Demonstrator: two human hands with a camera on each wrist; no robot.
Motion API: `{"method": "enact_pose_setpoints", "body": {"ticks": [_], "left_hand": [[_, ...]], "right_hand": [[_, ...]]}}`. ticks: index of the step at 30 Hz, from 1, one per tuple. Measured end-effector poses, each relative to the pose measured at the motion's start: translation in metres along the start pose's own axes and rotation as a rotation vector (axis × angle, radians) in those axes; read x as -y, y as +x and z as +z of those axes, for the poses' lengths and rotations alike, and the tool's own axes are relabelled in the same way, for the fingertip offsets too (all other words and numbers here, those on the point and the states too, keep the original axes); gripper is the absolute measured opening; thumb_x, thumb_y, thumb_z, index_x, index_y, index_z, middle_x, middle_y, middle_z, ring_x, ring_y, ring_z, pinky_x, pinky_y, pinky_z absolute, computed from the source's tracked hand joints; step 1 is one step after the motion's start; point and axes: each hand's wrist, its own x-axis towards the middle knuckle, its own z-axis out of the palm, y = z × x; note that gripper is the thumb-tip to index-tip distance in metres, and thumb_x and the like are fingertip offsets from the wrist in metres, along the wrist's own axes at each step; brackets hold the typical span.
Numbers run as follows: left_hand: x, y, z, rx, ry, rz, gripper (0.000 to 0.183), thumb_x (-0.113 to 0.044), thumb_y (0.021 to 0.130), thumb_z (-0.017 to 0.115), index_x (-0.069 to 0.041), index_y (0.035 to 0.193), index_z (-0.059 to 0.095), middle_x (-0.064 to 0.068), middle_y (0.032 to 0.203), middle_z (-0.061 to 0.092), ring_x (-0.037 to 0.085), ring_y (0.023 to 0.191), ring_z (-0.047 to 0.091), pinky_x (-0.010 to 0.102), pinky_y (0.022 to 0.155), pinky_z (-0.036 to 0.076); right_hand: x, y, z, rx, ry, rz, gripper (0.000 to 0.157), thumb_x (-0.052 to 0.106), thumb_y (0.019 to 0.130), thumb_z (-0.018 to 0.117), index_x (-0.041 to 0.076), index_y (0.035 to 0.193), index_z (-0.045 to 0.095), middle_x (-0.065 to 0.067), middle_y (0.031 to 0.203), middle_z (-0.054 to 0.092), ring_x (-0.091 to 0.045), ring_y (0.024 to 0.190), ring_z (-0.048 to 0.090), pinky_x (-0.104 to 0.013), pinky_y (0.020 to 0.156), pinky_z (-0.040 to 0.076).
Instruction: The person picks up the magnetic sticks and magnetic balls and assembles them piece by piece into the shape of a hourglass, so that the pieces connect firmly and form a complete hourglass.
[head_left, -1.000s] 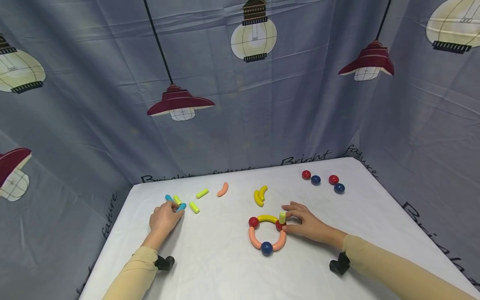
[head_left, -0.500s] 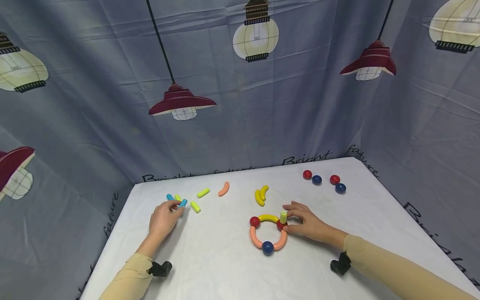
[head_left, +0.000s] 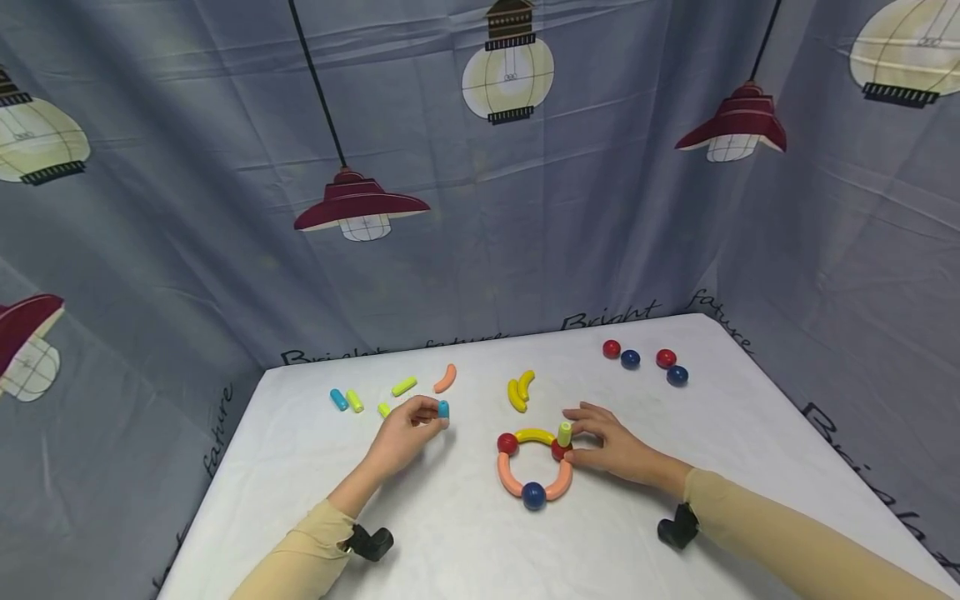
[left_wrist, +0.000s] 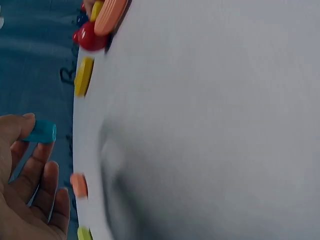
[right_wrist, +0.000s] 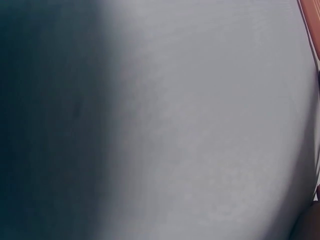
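Note:
My left hand (head_left: 401, 433) pinches a short blue stick (head_left: 444, 409) between thumb and fingers, raised over the white table. In the left wrist view the same blue stick (left_wrist: 44, 131) juts from the fingertips. A ring of curved sticks and balls lies near the middle: a yellow curved stick (head_left: 534, 435), two orange curved sticks (head_left: 507, 477), a blue ball (head_left: 533, 496) and two red balls. On the ring's right red ball (head_left: 558, 452) a light green stick (head_left: 565, 433) stands upright. My right hand (head_left: 618, 446) holds that ball with thumb and finger; its other fingers extend past the stick.
At the back left lie another blue stick (head_left: 339, 400), several green sticks (head_left: 404, 386) and an orange curved stick (head_left: 446, 379). Two yellow curved sticks (head_left: 517, 395) lie behind the ring. Loose red balls (head_left: 611, 349) and blue balls (head_left: 677, 376) are at the back right.
My left hand has lifted one blue stick from the group at the left and carried it rightward, towards the ring. The right hand and the ring have stayed in place.

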Motion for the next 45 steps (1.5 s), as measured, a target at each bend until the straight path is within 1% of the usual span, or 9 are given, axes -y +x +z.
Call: {"method": "enact_pose_setpoints", "body": {"ticks": [5, 7, 12, 17, 23, 26, 32, 41, 45], "left_hand": [[-0.014, 0.004, 0.027, 0.132, -0.047, 0.073, 0.025, -0.027, 0.096, 0.074, -0.015, 0.116, 0.069, -0.006, 0.105, 0.072, 0.016, 0.105, 0.065, 0.044, 0.098, 0.048], [-0.02, 0.005, 0.036, 0.173, -0.053, 0.084, 0.025, -0.027, 0.096, 0.074, -0.015, 0.117, 0.069, -0.007, 0.105, 0.072, 0.016, 0.107, 0.064, 0.045, 0.1, 0.047], [-0.03, 0.007, 0.051, 0.221, -0.076, 0.096, 0.022, -0.026, 0.096, 0.073, -0.016, 0.116, 0.069, -0.008, 0.105, 0.071, 0.017, 0.108, 0.064, 0.046, 0.101, 0.047], [-0.029, 0.008, 0.06, 0.227, -0.069, 0.098, 0.021, -0.025, 0.096, 0.073, -0.016, 0.115, 0.069, -0.009, 0.106, 0.071, 0.015, 0.107, 0.064, 0.042, 0.098, 0.049], [-0.026, 0.009, 0.065, 0.232, -0.069, 0.093, 0.022, -0.024, 0.096, 0.073, -0.016, 0.116, 0.069, -0.009, 0.107, 0.07, 0.014, 0.106, 0.063, 0.036, 0.093, 0.051], [-0.027, 0.009, 0.066, 0.232, -0.073, 0.097, 0.022, -0.024, 0.096, 0.073, -0.016, 0.116, 0.069, -0.009, 0.108, 0.07, 0.015, 0.105, 0.063, 0.037, 0.091, 0.051], [-0.027, 0.008, 0.068, 0.227, -0.07, 0.103, 0.022, -0.025, 0.097, 0.072, -0.016, 0.117, 0.069, -0.009, 0.107, 0.07, 0.016, 0.106, 0.062, 0.037, 0.093, 0.05], [-0.026, 0.008, 0.071, 0.234, -0.046, 0.113, 0.027, -0.028, 0.098, 0.071, -0.015, 0.122, 0.069, -0.009, 0.108, 0.07, 0.015, 0.106, 0.063, 0.036, 0.093, 0.051], [-0.026, 0.005, 0.073, 0.244, -0.048, 0.088, 0.033, -0.029, 0.097, 0.072, -0.015, 0.126, 0.067, -0.006, 0.114, 0.069, 0.018, 0.11, 0.063, 0.039, 0.096, 0.051]], "right_hand": [[-0.001, 0.0, 0.0, 0.001, -0.003, -0.007, 0.03, 0.05, 0.086, 0.08, 0.028, 0.105, 0.072, -0.004, 0.155, 0.046, -0.037, 0.153, 0.015, -0.072, 0.114, 0.017], [-0.001, 0.001, 0.0, 0.001, 0.001, -0.006, 0.03, 0.049, 0.086, 0.08, 0.028, 0.105, 0.072, -0.004, 0.155, 0.046, -0.037, 0.153, 0.015, -0.072, 0.115, 0.017], [0.0, 0.001, 0.0, 0.006, 0.003, -0.001, 0.03, 0.049, 0.086, 0.08, 0.028, 0.106, 0.072, -0.004, 0.156, 0.045, -0.037, 0.153, 0.015, -0.072, 0.114, 0.017], [0.001, 0.002, 0.001, 0.015, 0.0, -0.004, 0.029, 0.049, 0.087, 0.079, 0.028, 0.105, 0.072, -0.004, 0.157, 0.045, -0.037, 0.153, 0.014, -0.071, 0.115, 0.017], [0.001, 0.001, 0.0, 0.018, 0.011, -0.006, 0.027, 0.048, 0.087, 0.079, 0.029, 0.105, 0.072, -0.003, 0.157, 0.044, -0.037, 0.154, 0.013, -0.072, 0.115, 0.016], [0.001, 0.001, -0.001, 0.016, 0.01, 0.001, 0.028, 0.048, 0.087, 0.079, 0.029, 0.106, 0.072, -0.003, 0.157, 0.044, -0.036, 0.154, 0.013, -0.072, 0.115, 0.016], [0.0, 0.0, 0.0, 0.011, 0.005, 0.006, 0.028, 0.048, 0.087, 0.079, 0.028, 0.105, 0.071, -0.004, 0.157, 0.044, -0.036, 0.154, 0.013, -0.071, 0.115, 0.016], [0.001, -0.002, -0.001, 0.013, 0.016, 0.004, 0.027, 0.047, 0.087, 0.079, 0.028, 0.106, 0.072, -0.004, 0.157, 0.044, -0.036, 0.154, 0.013, -0.071, 0.115, 0.015], [0.001, -0.002, -0.001, 0.014, 0.02, 0.005, 0.026, 0.047, 0.088, 0.079, 0.028, 0.105, 0.072, -0.004, 0.157, 0.044, -0.036, 0.154, 0.013, -0.072, 0.115, 0.016]]}}
